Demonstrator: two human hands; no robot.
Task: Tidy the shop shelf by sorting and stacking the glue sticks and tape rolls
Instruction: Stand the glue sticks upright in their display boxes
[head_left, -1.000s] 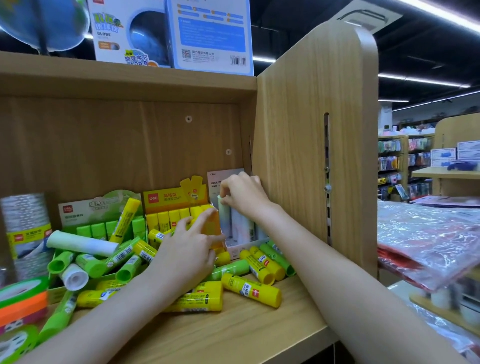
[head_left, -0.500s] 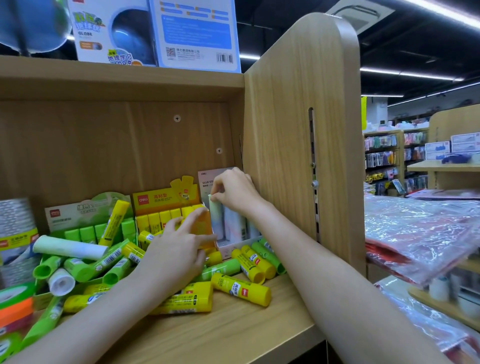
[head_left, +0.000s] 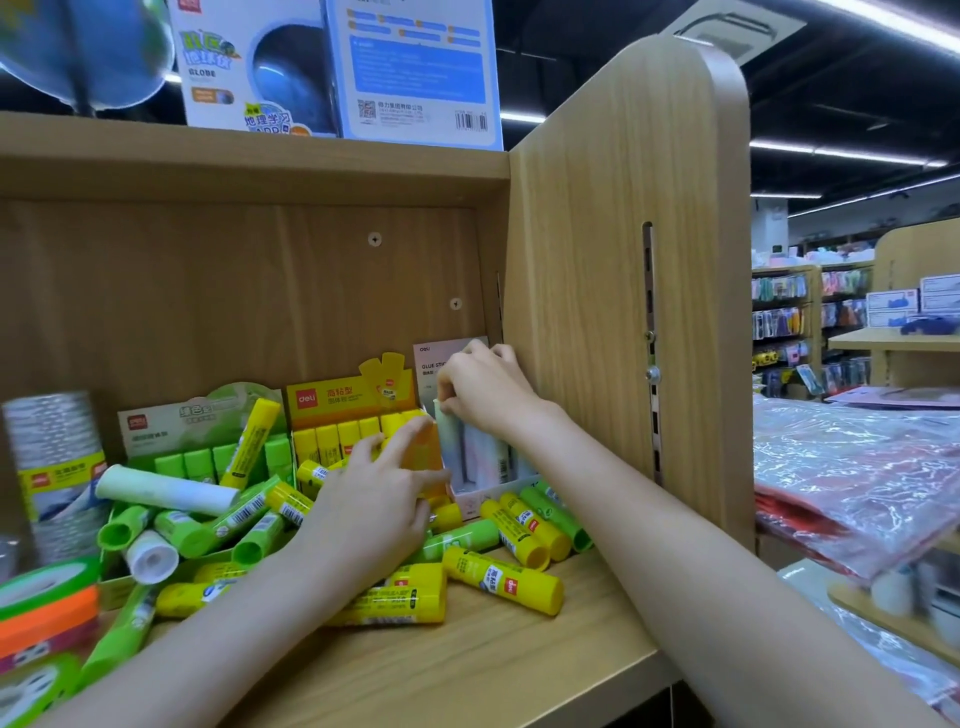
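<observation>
At shelf's right corner, right hand (head_left: 485, 389) grip pinching pastel glue stick (head_left: 449, 441); left hand (head_left: 374, 499) relaxed, fingers extended.

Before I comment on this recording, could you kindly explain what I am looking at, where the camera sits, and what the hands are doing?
There is no machine here: a person works with two bare hands, and the one picture comes from a camera worn on the head, looking forward and down. They are tidying a wooden shop shelf. On it lie loose yellow glue sticks and green glue sticks, with display boxes behind them and tape rolls at the far left. The right hand pinches a pale glue stick standing in a pale box in the shelf's right corner. The left hand rests with its fingers spread against the side of the yellow box, holding nothing.
</observation>
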